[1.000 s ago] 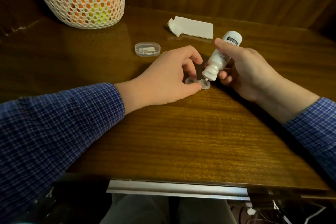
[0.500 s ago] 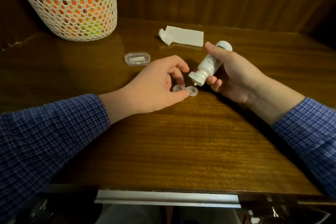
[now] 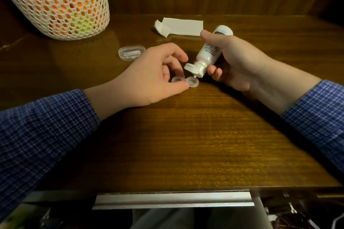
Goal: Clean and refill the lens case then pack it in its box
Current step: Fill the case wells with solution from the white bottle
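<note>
White bottle [image 3: 209, 55] nozzle back over lens case [image 3: 185, 81] | right hand [image 3: 236, 61] grips

A dark wooden desk [image 3: 186, 135] carries everything. The clear lens case [image 3: 185, 81] lies on it, pinched in the left grip [image 3: 154, 78]. Just beyond that grip sits a small clear box [image 3: 131, 53]; farther back lies a white tissue [image 3: 179, 27], and far left a mesh basket [image 3: 55, 2].
</note>
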Available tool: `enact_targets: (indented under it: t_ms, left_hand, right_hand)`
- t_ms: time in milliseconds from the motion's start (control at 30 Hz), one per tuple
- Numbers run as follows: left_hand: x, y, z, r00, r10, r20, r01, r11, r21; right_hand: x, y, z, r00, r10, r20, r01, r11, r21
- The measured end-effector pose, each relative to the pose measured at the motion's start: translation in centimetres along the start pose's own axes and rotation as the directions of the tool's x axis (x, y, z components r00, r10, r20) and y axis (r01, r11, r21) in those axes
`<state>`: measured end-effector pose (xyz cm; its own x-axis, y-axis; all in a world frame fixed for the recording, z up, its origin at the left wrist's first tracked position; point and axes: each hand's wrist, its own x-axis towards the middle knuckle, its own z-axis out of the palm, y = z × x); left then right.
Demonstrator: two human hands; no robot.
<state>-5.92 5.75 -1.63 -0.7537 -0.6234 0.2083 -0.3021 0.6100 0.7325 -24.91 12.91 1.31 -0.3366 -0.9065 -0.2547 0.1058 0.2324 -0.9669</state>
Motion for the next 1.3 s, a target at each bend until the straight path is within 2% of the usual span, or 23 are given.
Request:
enact_targets:
  t_ms: [433,1300]
  left_hand:
    - [0.01,0.16,0.02,1.000,0.016,-0.004,-0.016,1.000,0.018]
    - [-0.24,0.62,-0.24,0.999,-0.032,0.028,0.033,0.999,-0.031]
  right_hand:
    - [0.05,0.17,0.15,0.998,-0.048,0.029,0.049,0.998,-0.027]
    - [-0.09,0.06,0.34,0.998,-0.038,-0.047,0.039,0.999,0.010]
